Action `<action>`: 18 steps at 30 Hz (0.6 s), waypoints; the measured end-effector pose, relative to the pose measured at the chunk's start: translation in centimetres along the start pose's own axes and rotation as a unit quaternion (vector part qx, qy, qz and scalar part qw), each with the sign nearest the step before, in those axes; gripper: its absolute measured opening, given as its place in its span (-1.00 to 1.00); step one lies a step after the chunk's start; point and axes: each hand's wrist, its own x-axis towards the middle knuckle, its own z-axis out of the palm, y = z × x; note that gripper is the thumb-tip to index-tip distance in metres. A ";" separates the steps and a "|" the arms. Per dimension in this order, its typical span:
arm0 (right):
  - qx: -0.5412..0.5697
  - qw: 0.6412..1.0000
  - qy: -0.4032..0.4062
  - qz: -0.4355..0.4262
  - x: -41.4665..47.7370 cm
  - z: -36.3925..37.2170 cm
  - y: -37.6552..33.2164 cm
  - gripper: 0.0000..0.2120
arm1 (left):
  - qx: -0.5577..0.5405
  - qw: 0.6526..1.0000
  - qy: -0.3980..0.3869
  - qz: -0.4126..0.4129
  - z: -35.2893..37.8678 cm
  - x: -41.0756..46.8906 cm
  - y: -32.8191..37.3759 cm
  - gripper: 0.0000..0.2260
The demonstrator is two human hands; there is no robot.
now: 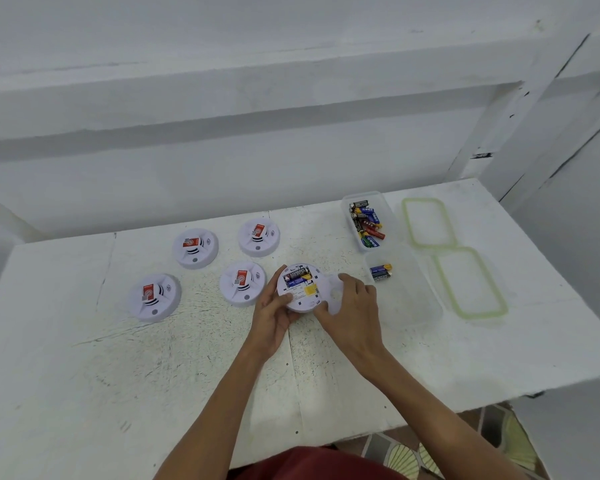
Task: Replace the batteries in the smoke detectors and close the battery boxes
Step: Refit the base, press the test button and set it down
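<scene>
A: Between the two grips: upturned smoke detector (298, 293), batteries (297, 277) seated in its open bay.
B: Hold?
A: Near rim held in the curled left grip (274, 315); loose round cover (336, 295) pinched in the right grip (355, 308), touching the detector's edge.
B: Handling?
A: Probably light, stiff, slick plastic. Better taken by the rim; likely fragile clips.

The light was soft and even, bright on the white worktop (84, 341), with faint shadows. Edges bowed from the wide lens; detail looked slightly smeared.
</scene>
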 end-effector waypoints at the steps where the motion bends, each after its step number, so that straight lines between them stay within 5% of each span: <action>1: 0.003 1.000 0.001 -0.006 0.1 0.2 -0.1 -0.35 | 0.001 1.000 0.000 0.000 0.1 0.0 0.1 -0.41; 18: -0.019 0.993 0.020 -0.114 1.1 3.1 -1.7 -0.46 | -0.008 1.000 -0.001 0.008 0.2 -0.1 0.2 -0.54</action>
